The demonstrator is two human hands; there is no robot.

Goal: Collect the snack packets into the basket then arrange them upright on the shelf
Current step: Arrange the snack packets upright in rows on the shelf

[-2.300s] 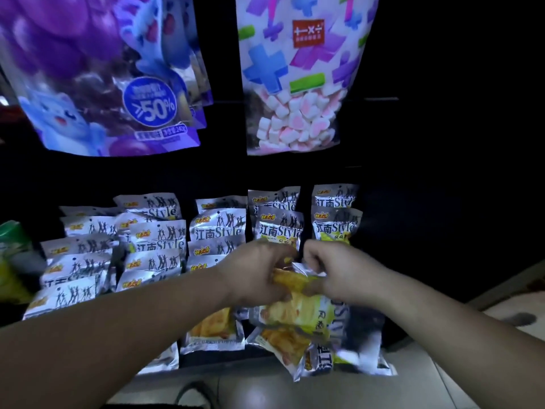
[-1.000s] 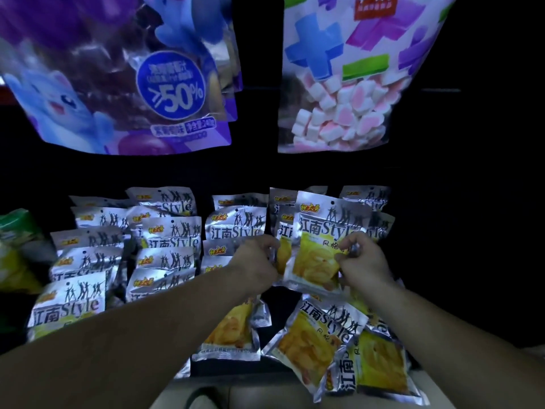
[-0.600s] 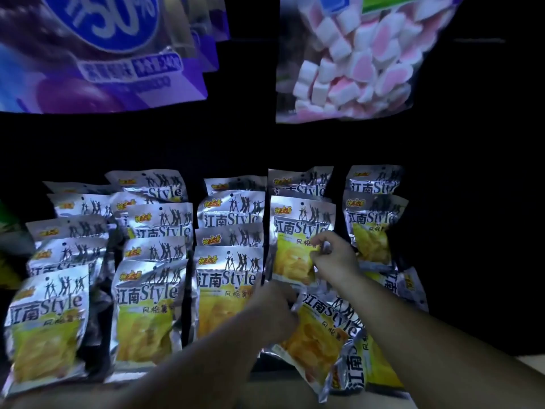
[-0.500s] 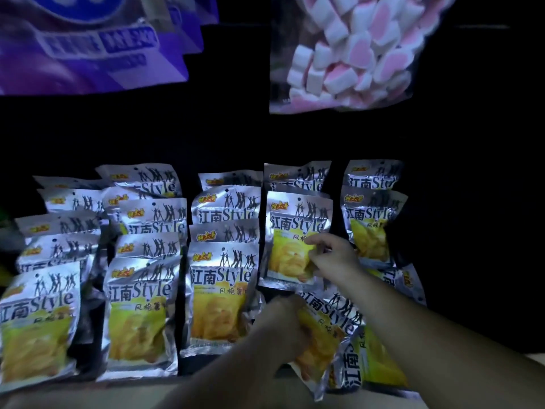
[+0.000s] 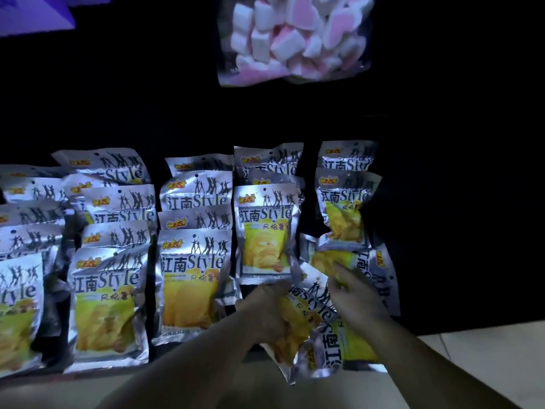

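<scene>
Silver-and-yellow snack packets (image 5: 193, 276) stand upright in several rows on a dark shelf (image 5: 442, 261). One upright packet (image 5: 265, 231) fronts the fourth row. Just below it, a tilted packet (image 5: 312, 299) is held between both hands. My left hand (image 5: 265, 314) grips its lower left part. My right hand (image 5: 356, 299) holds its right edge, fingers pointing up and left. More loose packets (image 5: 333, 352) lie sideways under and around my hands at the shelf's front right. No basket is in view.
A clear bag of pink and white marshmallows (image 5: 295, 39) hangs above the shelf. The corner of a purple bag (image 5: 35, 13) shows at the top left. Pale floor (image 5: 486, 364) lies below and right of the shelf. The shelf's right side is dark.
My right hand has let go of the packet it stood upright in the fourth row and dropped to the tilted packet in my left hand. The camera has moved closer and lower.
</scene>
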